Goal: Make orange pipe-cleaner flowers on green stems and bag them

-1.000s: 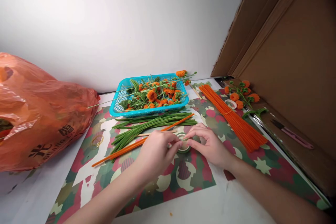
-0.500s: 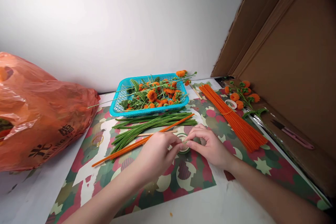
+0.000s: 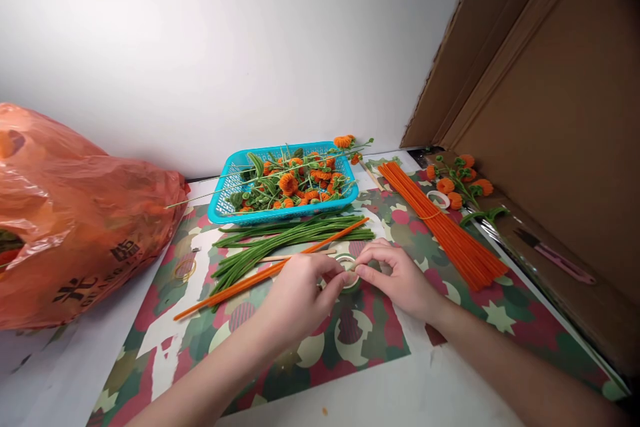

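Observation:
My left hand (image 3: 313, 287) and my right hand (image 3: 395, 275) meet fingertip to fingertip. Both pinch at one spot, and what they hold is too small to make out. Just under the fingertips lies a roll of tape (image 3: 351, 282), partly covered by the hands. Left of it, orange pipe cleaners (image 3: 225, 295) lie slantwise over a loose bundle of green pipe cleaners (image 3: 270, 250). A thin wooden stick (image 3: 300, 255) rests among the green ones, its end near the roll.
Behind is a turquoise basket (image 3: 219, 203) of orange pipe-cleaner flowers. To the right are a tied orange pipe-cleaner bundle (image 3: 445, 233), a white tape roll (image 3: 439, 199), a flower spray (image 3: 470, 187) and pink-handled snips (image 3: 560, 261). An orange plastic bag (image 3: 90, 227) fills the left; cardboard (image 3: 540, 113) stands right.
The fingertips still meet over the tape roll; the thumbs have shifted only slightly. The whole view has moved a little, and the things on the table lie as before.

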A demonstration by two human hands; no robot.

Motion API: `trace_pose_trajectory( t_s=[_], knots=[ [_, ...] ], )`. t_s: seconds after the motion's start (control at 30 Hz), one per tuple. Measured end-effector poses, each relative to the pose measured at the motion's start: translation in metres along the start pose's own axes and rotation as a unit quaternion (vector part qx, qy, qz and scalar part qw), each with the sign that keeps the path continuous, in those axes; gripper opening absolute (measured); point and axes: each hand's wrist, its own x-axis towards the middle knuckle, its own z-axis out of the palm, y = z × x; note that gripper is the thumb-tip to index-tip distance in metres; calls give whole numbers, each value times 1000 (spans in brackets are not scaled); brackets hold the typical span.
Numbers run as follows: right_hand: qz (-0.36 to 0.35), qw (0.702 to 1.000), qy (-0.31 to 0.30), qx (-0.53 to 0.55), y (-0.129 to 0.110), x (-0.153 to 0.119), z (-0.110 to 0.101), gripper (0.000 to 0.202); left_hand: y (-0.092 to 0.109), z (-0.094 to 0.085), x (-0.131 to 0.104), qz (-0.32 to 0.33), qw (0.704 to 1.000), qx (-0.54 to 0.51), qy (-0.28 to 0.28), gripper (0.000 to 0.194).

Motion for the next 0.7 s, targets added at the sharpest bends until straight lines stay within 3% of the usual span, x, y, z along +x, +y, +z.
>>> trace_pose_trajectory(
  t_s=[0.23,0.4,0.57,0.7],
  knots=[
    [-44,998,3,-39,-1,1,0,13,-1,-1,-3,-20,994,-82,-70,30],
    [-68,991,6,-116,-6,-2,2,15,1,0,-3,-55,993,-87,-58,24],
    [-55,988,-10,-147,-11,-4,4,16,1,5,-3,26,998,52,2,20],
    [-42,985,-31,-162,-13,-4,6,16,0,12,-4,70,976,203,26,27]
  ],
)
